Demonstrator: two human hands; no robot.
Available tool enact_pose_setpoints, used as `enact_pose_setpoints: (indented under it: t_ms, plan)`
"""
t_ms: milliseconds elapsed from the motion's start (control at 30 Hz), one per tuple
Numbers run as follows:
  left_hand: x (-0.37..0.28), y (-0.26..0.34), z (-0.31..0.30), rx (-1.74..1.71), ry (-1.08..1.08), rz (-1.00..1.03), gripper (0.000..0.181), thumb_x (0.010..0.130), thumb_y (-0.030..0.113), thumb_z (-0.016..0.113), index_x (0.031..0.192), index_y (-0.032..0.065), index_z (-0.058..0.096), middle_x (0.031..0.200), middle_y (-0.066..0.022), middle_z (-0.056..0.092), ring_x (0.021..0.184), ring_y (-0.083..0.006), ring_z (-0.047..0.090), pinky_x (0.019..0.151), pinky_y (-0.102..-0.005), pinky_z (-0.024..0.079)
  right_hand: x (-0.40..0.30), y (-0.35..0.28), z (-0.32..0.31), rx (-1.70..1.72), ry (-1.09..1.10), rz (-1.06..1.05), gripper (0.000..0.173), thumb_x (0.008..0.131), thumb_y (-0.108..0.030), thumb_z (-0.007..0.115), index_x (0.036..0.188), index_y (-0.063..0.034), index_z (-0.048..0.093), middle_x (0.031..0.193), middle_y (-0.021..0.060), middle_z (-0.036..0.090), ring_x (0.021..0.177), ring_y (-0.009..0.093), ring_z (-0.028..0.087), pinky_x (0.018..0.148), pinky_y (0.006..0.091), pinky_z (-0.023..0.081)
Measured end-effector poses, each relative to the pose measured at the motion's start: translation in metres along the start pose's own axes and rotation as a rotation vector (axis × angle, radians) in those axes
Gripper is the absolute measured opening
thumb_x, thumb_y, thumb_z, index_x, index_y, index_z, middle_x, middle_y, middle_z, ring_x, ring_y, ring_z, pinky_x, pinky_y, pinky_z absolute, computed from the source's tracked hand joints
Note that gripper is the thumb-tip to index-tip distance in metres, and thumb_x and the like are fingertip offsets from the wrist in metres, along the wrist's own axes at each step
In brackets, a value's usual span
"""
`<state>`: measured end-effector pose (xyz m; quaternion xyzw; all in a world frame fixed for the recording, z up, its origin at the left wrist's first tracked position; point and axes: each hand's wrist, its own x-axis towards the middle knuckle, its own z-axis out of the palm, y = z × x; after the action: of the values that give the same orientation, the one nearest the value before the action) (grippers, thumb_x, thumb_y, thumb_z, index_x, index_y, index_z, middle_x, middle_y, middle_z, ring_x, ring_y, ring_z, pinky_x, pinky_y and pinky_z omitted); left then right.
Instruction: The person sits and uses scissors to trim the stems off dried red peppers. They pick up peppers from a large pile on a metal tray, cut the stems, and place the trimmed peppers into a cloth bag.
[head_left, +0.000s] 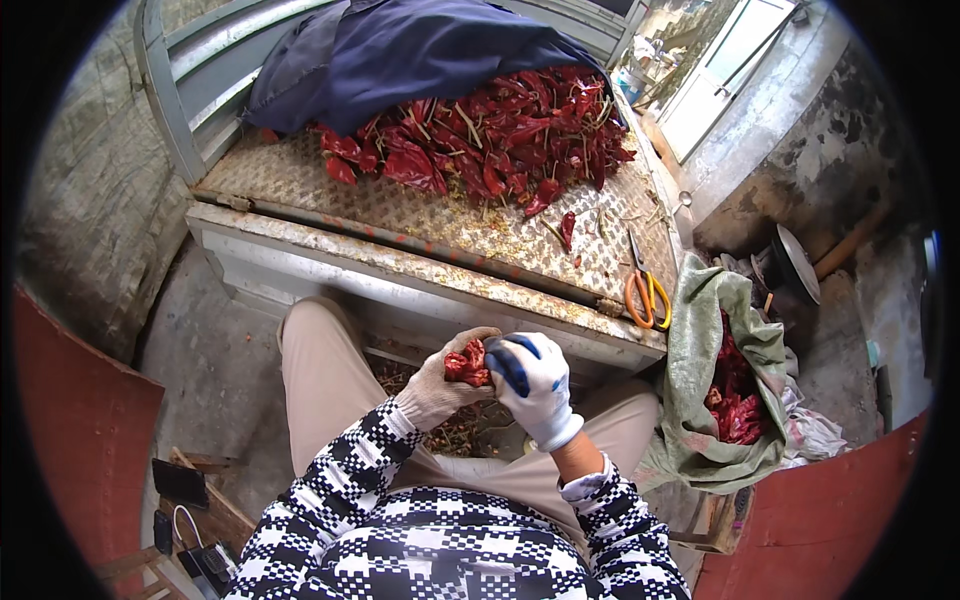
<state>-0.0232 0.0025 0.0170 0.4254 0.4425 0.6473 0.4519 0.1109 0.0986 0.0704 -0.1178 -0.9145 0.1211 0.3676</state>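
My left hand (442, 379), in a beige knitted glove, holds a small bunch of dried red chili peppers (468, 364) over my lap. Against the bunch's right side is my right hand (529, 375), in a white glove with blue coating, its fingers curled; what lies under them is hidden. Ahead, a heap of dried red chilies (487, 142) lies on a rusty metal truck bed (300, 180), partly under a dark blue cloth (435, 52). One loose chili (568, 230) lies nearer me. Scissors (646, 289) with one orange and one yellow handle rest at the bed's right corner.
An open green woven sack (686, 375) with red chilies stands right of my knee. Stems and debris (457, 435) lie between my legs. The bed's metal edge (420, 277) runs before my knees. At lower left is a wooden stand (225, 510) with a dark device.
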Motion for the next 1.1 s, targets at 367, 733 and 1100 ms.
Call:
enact_pose_setpoints:
  t_ms: [367, 733, 1100]
  plan:
    - [-0.002, -0.007, 0.000, -0.283, -0.028, -0.273, 0.036, 0.080, -0.001, 0.072, 0.113, 0.0058, 0.058, 0.085, 0.0000, 0.061, 0.067, -0.0090, 0.056, 0.059, -0.0246, 0.047, -0.002, -0.003, 0.001, 0.157, -0.035, 0.201, 0.011, 0.078, -0.005, 0.064, 0.088, -0.0012, 0.062, 0.080, 0.0117, 0.061, 0.072, 0.029, 0.059, 0.068, 0.0369, 0.048]
    - [0.001, 0.000, 0.005, -0.171, 0.073, -0.282, 0.021, 0.082, -0.002, 0.068, 0.100, 0.0049, 0.059, 0.074, 0.0038, 0.053, 0.060, -0.0057, 0.048, 0.053, -0.0220, 0.040, -0.012, -0.003, 0.014, 1.196, -0.039, 1.176, 0.014, 0.093, -0.021, 0.057, 0.088, -0.0077, 0.061, 0.066, -0.0052, 0.048, 0.051, 0.004, 0.040, 0.046, 0.0200, 0.031]
    - [-0.002, -0.003, 0.010, -0.278, 0.077, -0.193, 0.019, 0.083, -0.002, 0.069, 0.098, 0.0028, 0.059, 0.076, 0.0018, 0.056, 0.063, -0.0063, 0.052, 0.054, -0.0222, 0.043, -0.016, 0.023, 0.025, 1.805, 0.207, 1.520, 0.018, 0.097, -0.030, 0.054, 0.089, -0.0141, 0.058, 0.061, -0.0067, 0.045, 0.044, 0.004, 0.035, 0.039, 0.0187, 0.027]
